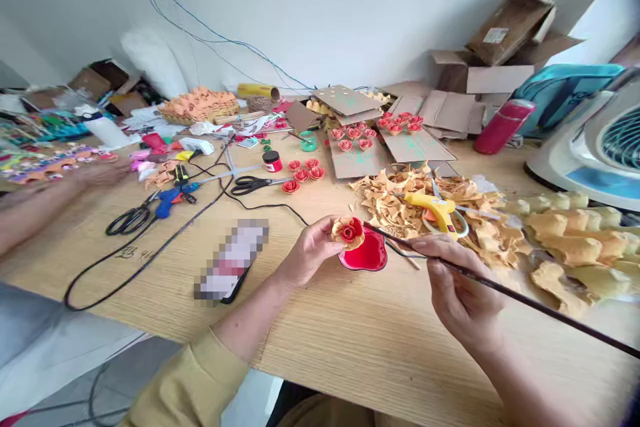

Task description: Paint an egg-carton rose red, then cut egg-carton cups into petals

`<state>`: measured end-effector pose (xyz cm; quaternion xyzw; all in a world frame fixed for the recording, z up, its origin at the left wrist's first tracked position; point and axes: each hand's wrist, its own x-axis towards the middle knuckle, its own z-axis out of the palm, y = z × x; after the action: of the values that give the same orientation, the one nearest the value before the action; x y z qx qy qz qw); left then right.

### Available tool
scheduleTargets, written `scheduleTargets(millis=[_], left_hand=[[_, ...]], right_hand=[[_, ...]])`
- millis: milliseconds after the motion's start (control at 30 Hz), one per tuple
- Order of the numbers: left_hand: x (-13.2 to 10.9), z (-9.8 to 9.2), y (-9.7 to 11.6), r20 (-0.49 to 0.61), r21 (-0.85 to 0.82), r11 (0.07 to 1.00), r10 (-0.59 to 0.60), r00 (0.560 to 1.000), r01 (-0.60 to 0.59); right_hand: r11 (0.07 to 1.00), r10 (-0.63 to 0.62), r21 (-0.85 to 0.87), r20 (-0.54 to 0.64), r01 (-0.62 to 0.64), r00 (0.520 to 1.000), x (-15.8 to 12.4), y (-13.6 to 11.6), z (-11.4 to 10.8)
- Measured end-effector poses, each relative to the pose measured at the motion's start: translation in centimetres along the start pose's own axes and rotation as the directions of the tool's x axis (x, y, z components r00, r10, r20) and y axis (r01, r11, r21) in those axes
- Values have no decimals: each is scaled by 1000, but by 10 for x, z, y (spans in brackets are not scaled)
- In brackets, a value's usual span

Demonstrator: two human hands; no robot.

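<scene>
At the counter's [350,347] near middle, the left hand [310,250] pinches a half-red paper rose [347,232] above a paint dish [370,257], the right hand [457,287] grips a brush [500,287], and the bare outer petals seem to need careful strokes.

- The rose [349,232] has pale orange outer petals and a red centre.
- The dish [370,255], at four o'clock of the rose, is glossy red.
- The brush [500,287] is dark, near black.
- The glue gun [435,207], at two o'clock, is yellow.
- The scissors [253,183], at ten o'clock, are black.
- The bottle [503,125], far at two o'clock, is crimson.
- The desk [380,347] shows pale, fine-lined wood grain.
- The sleeve [185,387], at seven o'clock, is mustard yellow.
</scene>
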<state>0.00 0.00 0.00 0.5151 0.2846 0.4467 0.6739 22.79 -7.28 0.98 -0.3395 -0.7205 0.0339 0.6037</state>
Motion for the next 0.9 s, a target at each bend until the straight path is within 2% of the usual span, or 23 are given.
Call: scheduleTargets(millis=[167, 400, 567, 767, 900], left_hand=[[-1, 3, 2, -10, -14, 1000, 21, 1000, -21], [-2, 2, 3, -13, -34, 999, 38, 999, -38], [-1, 0, 0, -4, -36, 998, 45, 999, -45], [1, -5, -7, 18, 53, 995, 83, 996, -84], [2, -6, -10, -14, 128, 982, 141, 990, -138]], right_hand=[[1000, 13, 16, 74, -14, 997, -1, 0, -1], [999, 21, 30, 33, -22, 999, -2, 1, 0], [999, 21, 28, 75, -23, 997, -1, 0, -1], [999, 32, 6, 55, -32, 998, -3, 1, -1], [998, 47, -49, 38, -45, 998, -4, 1, -2]])
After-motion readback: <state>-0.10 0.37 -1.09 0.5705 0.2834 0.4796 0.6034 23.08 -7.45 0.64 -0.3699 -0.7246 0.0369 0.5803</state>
